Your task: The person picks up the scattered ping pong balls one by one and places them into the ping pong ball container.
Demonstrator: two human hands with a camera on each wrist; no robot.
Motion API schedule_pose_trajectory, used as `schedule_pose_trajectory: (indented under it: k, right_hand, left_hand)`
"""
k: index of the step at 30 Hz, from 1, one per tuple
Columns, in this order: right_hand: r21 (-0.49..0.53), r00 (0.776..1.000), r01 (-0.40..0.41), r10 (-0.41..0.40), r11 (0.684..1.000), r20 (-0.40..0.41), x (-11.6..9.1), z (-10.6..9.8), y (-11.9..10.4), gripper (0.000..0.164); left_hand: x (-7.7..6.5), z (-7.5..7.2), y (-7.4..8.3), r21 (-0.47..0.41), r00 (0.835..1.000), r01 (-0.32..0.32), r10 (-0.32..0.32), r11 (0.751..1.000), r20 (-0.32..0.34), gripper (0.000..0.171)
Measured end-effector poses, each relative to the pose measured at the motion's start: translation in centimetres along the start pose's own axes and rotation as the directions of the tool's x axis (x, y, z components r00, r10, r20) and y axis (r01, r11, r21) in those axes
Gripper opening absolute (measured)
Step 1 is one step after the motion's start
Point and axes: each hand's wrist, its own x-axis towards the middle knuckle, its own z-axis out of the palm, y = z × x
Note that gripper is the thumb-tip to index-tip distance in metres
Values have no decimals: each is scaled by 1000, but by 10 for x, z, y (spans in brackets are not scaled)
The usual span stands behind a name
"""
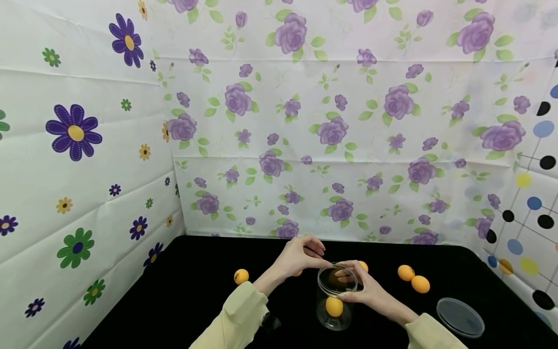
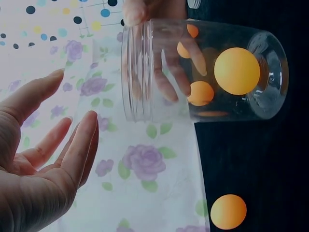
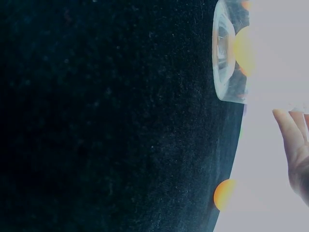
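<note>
A clear jar (image 1: 333,322) stands upright on the black table with an orange ball (image 1: 334,307) inside near its bottom. My right hand (image 1: 370,291) grips the jar near its rim from the right; in the left wrist view its fingers (image 2: 176,72) show through the clear wall. Beside the rim on the left is my left hand (image 1: 301,257), its fingers loosely bent. The left wrist view shows this left hand (image 2: 53,159) apart from the jar, thumb and fingers spread with nothing between them. Bright glare hides much of the jar (image 3: 223,58) in the right wrist view.
Loose orange balls lie on the table: one at left (image 1: 241,277), one partly hidden behind the right hand (image 1: 363,266), and a touching pair whose nearer ball (image 1: 420,284) is at right. A round clear lid (image 1: 460,317) lies near the right edge. Flowered sheets (image 1: 279,121) wall the table.
</note>
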Motion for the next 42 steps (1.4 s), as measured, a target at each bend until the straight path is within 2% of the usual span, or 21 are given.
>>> schedule_pose_trajectory:
  k: [7,18,22,29,37,42]
  right_hand:
    - [-11,1000,25,-25,1000,5,0,0,-2,53]
    - [-7,1000,8,-8,1000,-1,0,0,-3,54]
    - [1,1000,11,-11,1000,8,-1,0,-3,53]
    - [16,1000,16,-16,1000,21,-1,-1,-2,52]
    - [19,1000,24,-24,1000,17,-1,0,-1,52]
    - [17,1000,24,-24,1000,18,-1,-1,0,53]
  left_hand:
    - [-2,-13,-4,8,1000,25,-25,1000,-14,28]
    - [-9,-33,-13,28,997,56,-54,998,-61,31]
    - [-12,-40,-17,3,995,67,-67,998,-74,33]
    - [-15,-55,-23,-162,991,102,-114,981,-64,38]
    - [-20,-74,-27,-227,990,122,-136,966,-47,34]
    - [-25,-83,-33,-255,984,143,-165,956,-68,35]
